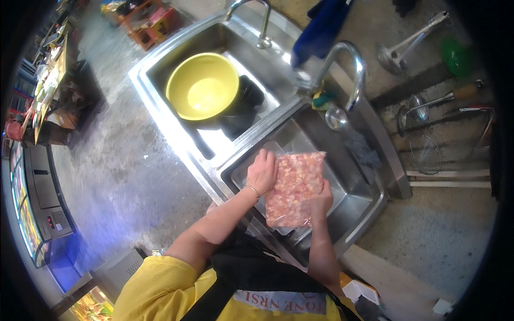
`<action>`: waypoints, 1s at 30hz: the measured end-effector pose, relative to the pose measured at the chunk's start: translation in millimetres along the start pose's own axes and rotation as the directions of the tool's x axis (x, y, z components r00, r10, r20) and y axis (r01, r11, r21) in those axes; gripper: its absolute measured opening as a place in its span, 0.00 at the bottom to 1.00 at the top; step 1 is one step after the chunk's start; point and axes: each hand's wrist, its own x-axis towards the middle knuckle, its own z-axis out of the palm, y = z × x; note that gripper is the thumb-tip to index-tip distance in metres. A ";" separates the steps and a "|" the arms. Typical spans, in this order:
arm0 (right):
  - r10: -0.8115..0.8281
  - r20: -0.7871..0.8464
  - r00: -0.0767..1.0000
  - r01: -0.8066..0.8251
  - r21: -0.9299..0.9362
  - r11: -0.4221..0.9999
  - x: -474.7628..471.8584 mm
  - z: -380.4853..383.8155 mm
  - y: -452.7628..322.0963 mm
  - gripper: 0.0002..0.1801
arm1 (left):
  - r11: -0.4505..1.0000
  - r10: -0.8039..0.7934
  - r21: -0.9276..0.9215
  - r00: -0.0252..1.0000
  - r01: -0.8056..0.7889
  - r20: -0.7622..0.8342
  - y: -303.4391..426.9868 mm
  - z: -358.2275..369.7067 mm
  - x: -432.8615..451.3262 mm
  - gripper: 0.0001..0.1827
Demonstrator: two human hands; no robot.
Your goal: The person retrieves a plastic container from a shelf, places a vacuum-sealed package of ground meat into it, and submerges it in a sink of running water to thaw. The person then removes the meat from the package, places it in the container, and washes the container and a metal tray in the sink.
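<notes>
A flat, clear plastic bag of pinkish chopped meat (295,188) is held over the near basin of a stainless steel double sink (257,134). My left hand (262,170) grips its upper left edge, fingers bent over the side. At the bag's right edge, my right hand (322,200) has hold of it, the thumb side near the rim and part of the fingers hidden. Under the bag, part of a clear or pale container (239,174) shows in the basin. A yellow plastic bowl (202,86) stands in the far basin beside a black object (251,94).
Two curved faucets (357,72) (265,24) rise at the sink's back edge. A small strainer (336,118) and a grey mesh cloth (361,148) lie by the near basin. Ladles (391,60) and a wire skimmer (425,152) hang on the wall; blue gloves (321,32) hang behind the sink.
</notes>
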 end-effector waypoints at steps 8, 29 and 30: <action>0.075 -0.051 0.996 -0.076 -0.020 0.997 -18.3 -17.9 -25.7 0.17 | 0.999 0.019 0.050 0.993 -0.013 -0.120 17.0 -0.7 19.0 0.07; -0.091 0.046 0.995 0.077 0.240 0.968 -29.6 39.4 3.1 0.23 | 0.970 0.190 -0.164 0.979 -0.177 0.069 47.9 -30.1 18.6 0.15; -0.083 0.081 0.993 0.066 0.201 0.977 -31.6 40.8 4.8 0.23 | 0.975 0.193 -0.117 0.980 -0.187 0.043 43.2 -36.2 10.5 0.17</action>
